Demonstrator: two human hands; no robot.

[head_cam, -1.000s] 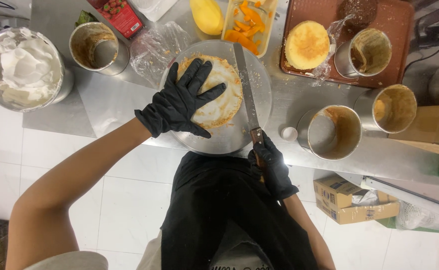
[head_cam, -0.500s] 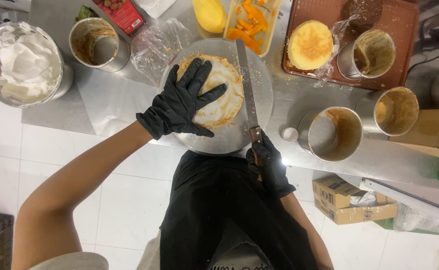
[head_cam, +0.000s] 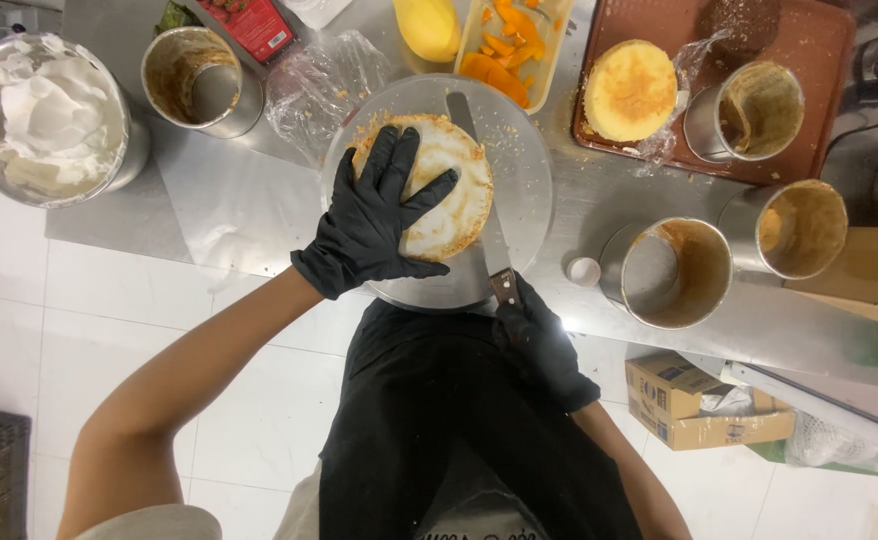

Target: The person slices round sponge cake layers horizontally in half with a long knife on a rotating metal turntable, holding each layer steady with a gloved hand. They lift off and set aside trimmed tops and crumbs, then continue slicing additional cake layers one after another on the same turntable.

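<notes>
My left hand (head_cam: 379, 220), in a black glove, lies flat with fingers spread on top of a round sponge cake (head_cam: 449, 195). The cake sits on a round metal turntable (head_cam: 529, 160). My right hand (head_cam: 539, 335), also gloved in black, grips the wooden handle of a long knife (head_cam: 479, 190). The blade lies along the cake's right side, pointing away from me, and seems to run into the cake's edge.
A bowl of white cream (head_cam: 44, 115) stands far left. Several empty round metal tins (head_cam: 199, 80) (head_cam: 669, 275) (head_cam: 789, 230) surround the turntable. A brown tray (head_cam: 829, 50) holds another sponge (head_cam: 631, 90). Cut orange fruit (head_cam: 509, 40) lies behind. A cardboard box (head_cam: 699, 405) sits on the floor.
The knife has slid a little toward me along the cake's right side. My left hand stays pressed on the cake.
</notes>
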